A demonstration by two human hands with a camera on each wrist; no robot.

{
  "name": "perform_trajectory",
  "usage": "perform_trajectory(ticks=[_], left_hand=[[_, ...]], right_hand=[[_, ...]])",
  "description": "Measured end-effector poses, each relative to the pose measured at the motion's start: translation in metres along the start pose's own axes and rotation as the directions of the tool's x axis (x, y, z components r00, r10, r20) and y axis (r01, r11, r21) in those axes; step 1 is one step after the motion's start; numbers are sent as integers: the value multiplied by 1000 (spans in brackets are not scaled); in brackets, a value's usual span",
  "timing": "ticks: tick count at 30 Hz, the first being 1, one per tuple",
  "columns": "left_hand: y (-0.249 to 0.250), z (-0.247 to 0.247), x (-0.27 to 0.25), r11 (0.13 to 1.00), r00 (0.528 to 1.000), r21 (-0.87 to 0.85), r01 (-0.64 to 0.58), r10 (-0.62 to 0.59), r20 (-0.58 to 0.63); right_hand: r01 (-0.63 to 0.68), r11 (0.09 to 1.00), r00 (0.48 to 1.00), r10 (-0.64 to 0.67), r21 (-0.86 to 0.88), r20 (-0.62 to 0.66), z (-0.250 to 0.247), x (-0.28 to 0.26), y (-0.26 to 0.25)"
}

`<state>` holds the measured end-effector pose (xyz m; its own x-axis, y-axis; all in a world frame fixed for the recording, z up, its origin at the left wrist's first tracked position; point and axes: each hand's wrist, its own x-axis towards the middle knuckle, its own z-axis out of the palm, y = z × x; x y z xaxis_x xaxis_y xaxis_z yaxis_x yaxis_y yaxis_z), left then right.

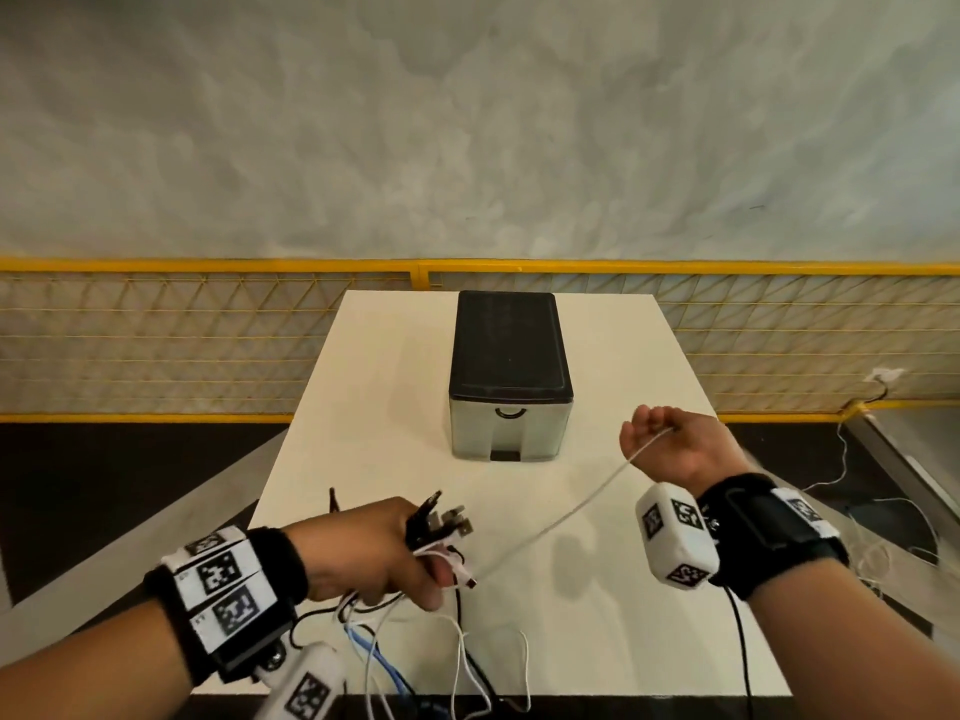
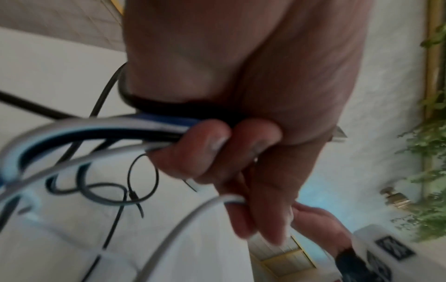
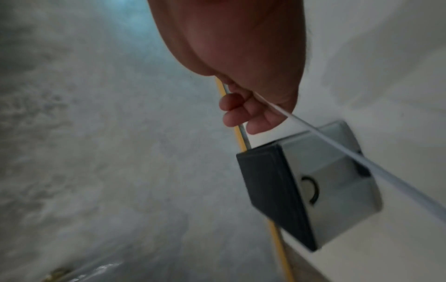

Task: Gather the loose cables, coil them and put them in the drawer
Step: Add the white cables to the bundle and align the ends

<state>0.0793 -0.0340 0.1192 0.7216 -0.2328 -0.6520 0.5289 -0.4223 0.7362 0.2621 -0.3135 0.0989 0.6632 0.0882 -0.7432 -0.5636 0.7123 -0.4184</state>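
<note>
Left hand (image 1: 363, 556) at 7 o'clock has its fingers curled round the cable bundle (image 1: 441, 522), tails dangling off the table (image 1: 597, 615) edge. Right hand (image 1: 670, 444) at 3 o'clock pinches one taut white cable (image 1: 561, 522). Drawer (image 1: 510, 433) at 12 looks closed. Yanking harder could drag plugs loose, I'd guess.

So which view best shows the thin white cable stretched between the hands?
Head view: the thin white cable runs taut from left hand to right hand. Right wrist shows only its blurred upper stretch; left wrist, its lower end.
</note>
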Motion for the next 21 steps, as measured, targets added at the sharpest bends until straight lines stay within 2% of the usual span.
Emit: perform_trajectory(ticks=[2, 4, 6, 8, 10, 12, 14, 18, 21], left_hand=[[2, -7, -5, 999, 1000, 52, 0, 1, -24], [11, -14, -6, 998, 995, 15, -57, 58, -76], [24, -20, -3, 983, 979, -112, -146, 127, -161], [37, -22, 4, 950, 952, -214, -229, 173, -252], [49, -14, 16, 930, 926, -236, -282, 199, -322], [55, 6, 31, 927, 914, -229, -298, 208, -350], [56, 30, 48, 932, 909, -210, -296, 206, -363], [48, 60, 72, 947, 890, -87, -309, 256, -376], [43, 63, 71, 961, 900, -34, -275, 245, -361]], right_hand=[[33, 993, 998, -38, -111, -51, -14, 7, 1], [23, 953, 999, -35, -303, -35, -30, 5, 11], [-43, 850, 999, 41, -525, -17, -49, -1, 31], [-81, 741, 993, 114, -666, 5, -63, -12, 56], [-62, 796, 992, 118, -603, 53, -69, -16, 73], [-39, 877, 992, 93, -479, 89, -62, -17, 84], [-30, 916, 988, 87, -400, 125, -45, -21, 93], [-87, 925, 953, 186, -370, 240, -18, -36, 104], [-85, 865, 933, 243, -494, 264, -15, -41, 105]])
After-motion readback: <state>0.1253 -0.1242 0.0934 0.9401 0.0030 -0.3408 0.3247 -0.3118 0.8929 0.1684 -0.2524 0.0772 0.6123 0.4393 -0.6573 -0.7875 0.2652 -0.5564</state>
